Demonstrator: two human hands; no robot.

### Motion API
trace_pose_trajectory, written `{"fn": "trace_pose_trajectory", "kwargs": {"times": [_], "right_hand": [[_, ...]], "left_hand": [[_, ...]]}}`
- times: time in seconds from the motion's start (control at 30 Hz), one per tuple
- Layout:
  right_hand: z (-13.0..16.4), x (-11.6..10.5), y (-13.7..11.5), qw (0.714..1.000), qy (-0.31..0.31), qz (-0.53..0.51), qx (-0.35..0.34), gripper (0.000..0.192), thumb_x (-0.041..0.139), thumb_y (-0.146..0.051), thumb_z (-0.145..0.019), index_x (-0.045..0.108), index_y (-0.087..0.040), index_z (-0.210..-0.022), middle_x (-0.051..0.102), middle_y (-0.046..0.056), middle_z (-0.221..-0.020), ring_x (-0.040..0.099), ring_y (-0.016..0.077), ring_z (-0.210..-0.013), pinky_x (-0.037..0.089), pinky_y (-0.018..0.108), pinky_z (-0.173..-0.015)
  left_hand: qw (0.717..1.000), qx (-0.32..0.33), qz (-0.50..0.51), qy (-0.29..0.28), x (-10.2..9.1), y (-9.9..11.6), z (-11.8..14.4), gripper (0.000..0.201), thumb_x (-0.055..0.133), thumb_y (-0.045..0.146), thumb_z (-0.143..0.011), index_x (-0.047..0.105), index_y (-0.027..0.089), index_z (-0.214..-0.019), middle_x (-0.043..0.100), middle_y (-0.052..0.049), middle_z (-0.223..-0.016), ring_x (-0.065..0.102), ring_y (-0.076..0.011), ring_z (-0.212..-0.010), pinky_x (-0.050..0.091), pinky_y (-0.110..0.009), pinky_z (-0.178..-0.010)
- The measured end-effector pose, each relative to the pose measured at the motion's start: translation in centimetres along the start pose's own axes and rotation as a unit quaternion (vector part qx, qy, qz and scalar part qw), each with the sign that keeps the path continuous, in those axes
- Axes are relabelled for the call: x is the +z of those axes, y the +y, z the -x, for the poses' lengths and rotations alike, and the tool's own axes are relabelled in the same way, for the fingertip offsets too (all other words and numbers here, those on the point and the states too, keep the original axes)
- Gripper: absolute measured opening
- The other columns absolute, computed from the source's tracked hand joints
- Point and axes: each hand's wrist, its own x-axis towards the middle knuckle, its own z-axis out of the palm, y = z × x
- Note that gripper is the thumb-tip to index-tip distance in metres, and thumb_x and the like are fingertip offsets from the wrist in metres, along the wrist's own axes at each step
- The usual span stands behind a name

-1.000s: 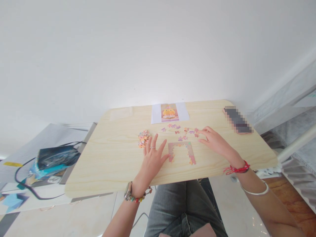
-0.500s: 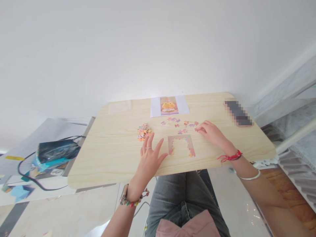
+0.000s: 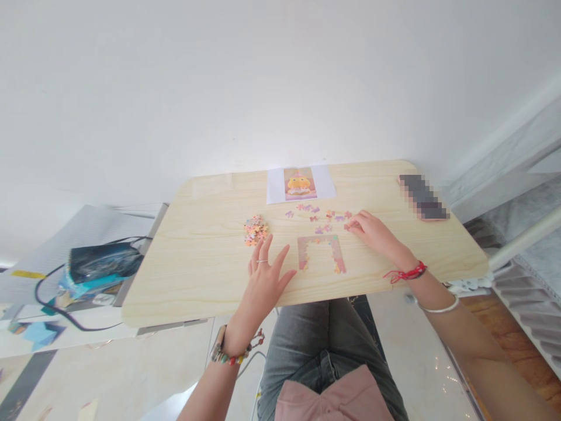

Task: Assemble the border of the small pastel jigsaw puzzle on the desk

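Observation:
My right hand [image 3: 370,230] pinches a small reddish jigsaw puzzle piece [image 3: 346,227] at the right end of several loose pieces [image 3: 327,228]. My left hand [image 3: 268,270] rests with fingers spread on the table, a ring on one finger. Just beyond its fingertips lies a heap of puzzle pieces [image 3: 256,230]. Between my hands, a partly joined puzzle frame [image 3: 302,253] forms a top and two sides, with bare table inside it. Behind the loose pieces, a printed sheet [image 3: 300,183] shows a yellow figure on a pink background.
The pale wooden table [image 3: 193,257] stands against a white wall. A phone [image 3: 423,197], blurred out, lies at its right end. A flat translucent item [image 3: 213,185] is at the back left. Left of the table, a dark bag [image 3: 103,263] sits among papers.
My right hand has shifted slightly left with the piece, close to the other loose pieces. My left hand stays spread in about the same place. The view has tipped a little.

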Motion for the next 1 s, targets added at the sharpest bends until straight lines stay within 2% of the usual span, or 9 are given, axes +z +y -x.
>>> {"fn": "trace_pose_trajectory", "kwargs": {"times": [0.23,0.33,0.43,0.67,0.8,1.0], "right_hand": [[0.2,-0.3,-0.2,1.000,-0.006,0.015,0.001,0.017,0.042,-0.025,-0.086,0.057,-0.018,-0.084,0.055,0.006,-0.090,0.054,0.0200,-0.090,0.042,0.033,-0.080],[0.9,-0.6,-1.7,1.000,0.004,0.030,-0.005,0.017,0.040,-0.027,-0.088,0.055,-0.018,-0.086,0.054,0.007,-0.093,0.054,0.0206,-0.090,0.043,0.033,-0.077],[2.0,-0.7,-4.3,0.999,-0.005,0.043,-0.031,0.015,0.041,-0.027,-0.088,0.054,-0.019,-0.086,0.054,0.007,-0.092,0.056,0.0206,-0.089,0.045,0.031,-0.073],[3.5,1.9,-10.0,0.989,-0.066,0.062,-0.114,0.014,0.044,-0.025,-0.088,0.055,-0.017,-0.089,0.055,0.007,-0.090,0.057,0.0170,-0.073,0.045,0.028,-0.061],[3.4,3.4,-11.3,0.987,-0.080,0.063,-0.124,0.016,0.044,-0.025,-0.089,0.056,-0.015,-0.089,0.057,0.007,-0.089,0.058,0.0170,-0.075,0.046,0.028,-0.063],[3.3,4.1,-12.2,0.987,-0.085,0.051,-0.128,0.021,0.041,-0.027,-0.091,0.057,-0.014,-0.089,0.058,0.008,-0.088,0.058,0.0164,-0.073,0.046,0.029,-0.064]], "left_hand": [[1.000,0.007,0.001,0.009,-0.1,0.0,0.0,0.040,0.050,0.034,-0.084,0.047,0.022,-0.122,0.022,-0.017,-0.140,0.019,-0.0352,-0.131,0.034,-0.055,-0.096],[1.000,0.008,0.008,0.019,-0.1,0.1,0.1,0.039,0.051,0.033,-0.083,0.047,0.022,-0.121,0.023,-0.017,-0.140,0.020,-0.0343,-0.131,0.033,-0.056,-0.097],[0.999,0.015,0.014,0.025,-0.1,0.3,0.3,0.038,0.051,0.031,-0.084,0.047,0.022,-0.120,0.023,-0.016,-0.140,0.019,-0.0337,-0.131,0.033,-0.055,-0.098],[0.999,0.024,0.035,0.020,0.4,1.0,1.2,0.036,0.050,0.028,-0.084,0.047,0.023,-0.119,0.023,-0.014,-0.140,0.016,-0.0335,-0.132,0.034,-0.054,-0.098],[0.998,0.034,0.034,0.026,0.3,1.5,1.9,0.032,0.049,0.024,-0.085,0.049,0.022,-0.116,0.024,-0.013,-0.139,0.018,-0.0328,-0.132,0.035,-0.053,-0.099],[0.997,0.050,0.052,0.021,0.1,2.1,2.8,0.034,0.048,0.018,-0.084,0.049,0.024,-0.118,0.026,-0.011,-0.138,0.018,-0.0317,-0.132,0.036,-0.051,-0.100]]}}
